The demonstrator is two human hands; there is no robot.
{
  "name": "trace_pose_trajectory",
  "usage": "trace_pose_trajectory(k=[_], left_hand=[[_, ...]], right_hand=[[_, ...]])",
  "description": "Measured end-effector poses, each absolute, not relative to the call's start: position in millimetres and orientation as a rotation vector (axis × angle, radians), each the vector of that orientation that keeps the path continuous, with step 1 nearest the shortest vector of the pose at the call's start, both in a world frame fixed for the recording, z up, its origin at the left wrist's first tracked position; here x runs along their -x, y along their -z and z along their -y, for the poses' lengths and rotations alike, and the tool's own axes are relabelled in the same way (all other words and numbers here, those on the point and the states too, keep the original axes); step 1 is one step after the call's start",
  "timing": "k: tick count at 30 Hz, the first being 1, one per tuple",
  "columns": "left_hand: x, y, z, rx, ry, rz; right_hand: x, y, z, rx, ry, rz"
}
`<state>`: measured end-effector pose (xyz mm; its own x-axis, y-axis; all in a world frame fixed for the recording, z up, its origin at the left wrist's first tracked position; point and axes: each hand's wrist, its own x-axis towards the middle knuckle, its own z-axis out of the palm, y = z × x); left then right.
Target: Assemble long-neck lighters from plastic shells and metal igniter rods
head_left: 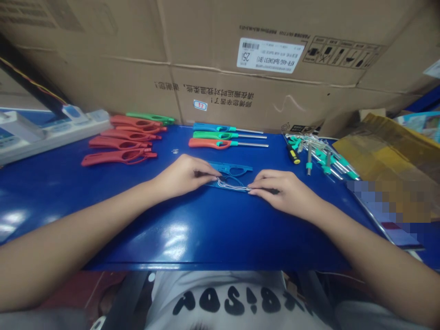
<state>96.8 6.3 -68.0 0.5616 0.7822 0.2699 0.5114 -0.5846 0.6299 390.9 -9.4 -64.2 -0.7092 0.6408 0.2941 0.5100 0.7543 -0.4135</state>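
Observation:
Two blue lighter shell halves lie in front of me on the table: the rear half and, nearer me, a front half partly covered by my fingers. My left hand pinches a small black part at the left of the front half. From it, thin white wire runs right across the shell. My right hand pinches the far end of that wire between thumb and fingers. What exactly sits under the fingertips is too small to make out.
Finished-looking lighters, blue, green and orange, lie behind. Several red shells and a green shell are left, near a power strip. Right are a screwdriver, metal tubes and a taped box.

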Motion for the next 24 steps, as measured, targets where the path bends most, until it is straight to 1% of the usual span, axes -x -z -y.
trace_pose_trajectory(k=[8, 14, 16, 18, 20, 22, 24], left_hand=[[-99.1, 69.9, -4.2, -2.33, -0.764, -1.03], [-101.8, 70.6, -3.3, -2.27, -0.754, -1.053], [-102.2, 71.5, -3.5, -2.246, -0.757, -1.055], [-102.8, 72.1, -2.9, -2.234, -0.75, -1.049], [-104.4, 72.3, -0.8, -2.228, -0.744, -1.041], [-107.5, 72.5, 3.1, -2.226, -0.751, -1.032], [-111.7, 73.2, 8.2, -2.232, -0.776, -1.024]], right_hand=[[-391.6, 65.3, 10.7, 0.899, -0.121, 2.671], [-385.1, 61.6, 20.2, 0.784, 0.424, 2.84], [-380.5, 59.7, 24.8, 0.744, 0.533, 2.861], [-377.7, 57.3, 28.5, 0.752, 0.55, 2.855], [-377.8, 55.2, 30.6, 0.802, 0.496, 2.831], [-379.7, 54.7, 31.3, 0.905, 0.36, 2.766], [-381.3, 55.9, 31.3, 1.025, 0.117, 2.675]])
